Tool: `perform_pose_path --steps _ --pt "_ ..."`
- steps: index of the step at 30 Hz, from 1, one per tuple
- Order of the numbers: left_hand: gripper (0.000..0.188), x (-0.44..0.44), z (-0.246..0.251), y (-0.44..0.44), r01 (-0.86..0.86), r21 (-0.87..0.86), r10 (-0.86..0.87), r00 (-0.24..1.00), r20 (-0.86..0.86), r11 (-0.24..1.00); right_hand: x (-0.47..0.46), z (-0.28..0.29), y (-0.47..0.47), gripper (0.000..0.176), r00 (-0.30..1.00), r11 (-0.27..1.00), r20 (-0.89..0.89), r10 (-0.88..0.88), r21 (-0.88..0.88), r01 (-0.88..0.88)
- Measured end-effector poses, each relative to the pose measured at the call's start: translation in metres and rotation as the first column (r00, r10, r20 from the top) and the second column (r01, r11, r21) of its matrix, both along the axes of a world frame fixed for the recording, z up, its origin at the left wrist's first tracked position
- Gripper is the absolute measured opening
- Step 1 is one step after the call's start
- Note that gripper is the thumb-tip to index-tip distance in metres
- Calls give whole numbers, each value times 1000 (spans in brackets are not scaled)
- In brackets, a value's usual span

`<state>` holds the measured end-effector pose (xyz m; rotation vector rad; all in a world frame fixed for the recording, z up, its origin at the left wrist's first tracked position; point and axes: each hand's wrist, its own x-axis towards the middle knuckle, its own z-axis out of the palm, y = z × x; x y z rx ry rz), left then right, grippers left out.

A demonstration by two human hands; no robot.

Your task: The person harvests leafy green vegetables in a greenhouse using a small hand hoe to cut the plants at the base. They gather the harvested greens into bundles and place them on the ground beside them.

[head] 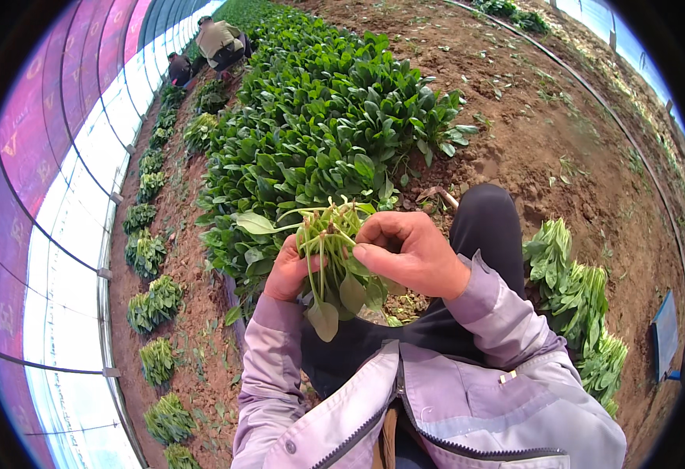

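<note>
A bunch of leafy greens (342,267), likely spinach, is in my left hand (290,272), with its cut stem ends upward and its leaves hanging down. My right hand (410,252) is at the bunch's right side, thumb and forefinger pinched on a stem near the top. One pale leaf (255,223) sticks out to the left of the bunch. The bunch hangs above my lap, between my knees. Beyond it grows a dense bed of the same greens (319,129). A light-coloured handle (445,195) shows on the soil beside my right knee.
Cut bunches (163,302) lie in a row on the soil at the left, by the greenhouse's clear wall (61,281). More bunches (580,305) lie at my right, near a blue object (665,337). Two people (219,44) crouch at the far left.
</note>
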<state>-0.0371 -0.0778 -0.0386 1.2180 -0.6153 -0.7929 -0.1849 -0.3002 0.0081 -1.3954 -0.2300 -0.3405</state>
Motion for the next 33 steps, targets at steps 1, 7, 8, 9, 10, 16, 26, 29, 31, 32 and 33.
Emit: perform_pose_path --steps 1,7,8,9,10,16,26,29,31,32,33 --pt "66 1 -1 3 -2 29 1 1000 17 1000 1 3 -6 16 991 980 -18 130 153 -126" --pt "73 2 -8 1 64 -1 -64 997 -45 998 -8 9 -54 16 966 967 -56 -252 6 253" --pt "73 3 -9 2 69 -17 -70 995 -64 997 -7 3 -58 15 847 801 23 -531 -311 511" --pt "73 3 -10 2 75 -35 -78 993 -86 997 -4 6 -57 13 691 600 217 -690 -362 713" --pt "70 2 -9 2 67 -57 -73 992 -108 996 -5 2 -60 15 752 713 97 -652 -260 651" --pt "67 1 -4 3 99 -170 -135 968 -214 980 -3 -3 -43 15 927 888 74 -366 -271 372" --pt "80 11 -15 11 182 -153 -212 954 -212 971 -3 -11 -32 39 901 824 346 -263 -404 396" --pt "77 9 -17 6 158 -177 -196 956 -220 971 0 -19 -22 35 855 699 422 -301 -512 499" --pt "76 8 -21 7 144 -177 -182 958 -220 974 1 -22 -16 30 822 576 447 -352 -589 567" --pt "77 10 -23 7 163 -207 -210 950 -232 965 2 -23 -16 27 791 525 495 -358 -594 609" --pt "78 9 -22 5 155 -197 -201 949 -243 968 3 -25 -18 28 771 520 536 -343 -575 631"
